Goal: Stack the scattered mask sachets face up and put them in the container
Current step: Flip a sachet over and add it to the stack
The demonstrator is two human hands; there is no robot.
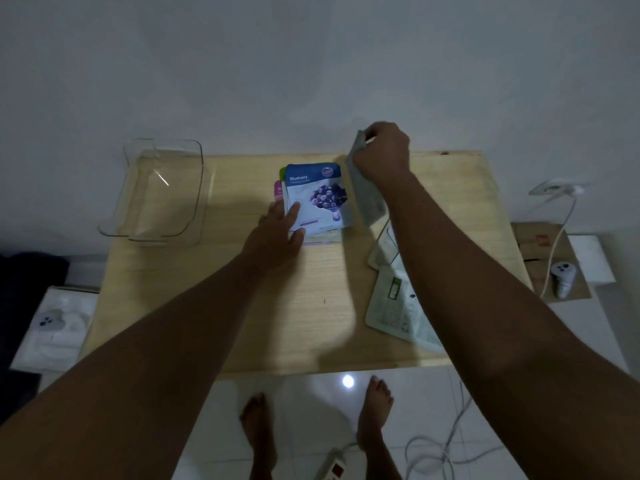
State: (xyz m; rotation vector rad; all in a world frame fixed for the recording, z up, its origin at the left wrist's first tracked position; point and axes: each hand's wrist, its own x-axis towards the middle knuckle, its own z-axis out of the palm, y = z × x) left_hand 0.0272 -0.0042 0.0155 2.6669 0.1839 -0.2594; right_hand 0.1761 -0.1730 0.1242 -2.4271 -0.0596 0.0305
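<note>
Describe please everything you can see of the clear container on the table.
The container is a clear, see-through tub, plastic by its look, rectangular with rounded corners and a flared rim. It stands upright and open, with no lid in view, and nothing shows inside it. It sits at the far left corner of the wooden table, part of it hanging over the left edge. No hand touches it; the left hand rests on the sachet stack to its right, apart from it.

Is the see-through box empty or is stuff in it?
Empty. Through the clear container only the table shows; no sachets lie inside.
</note>
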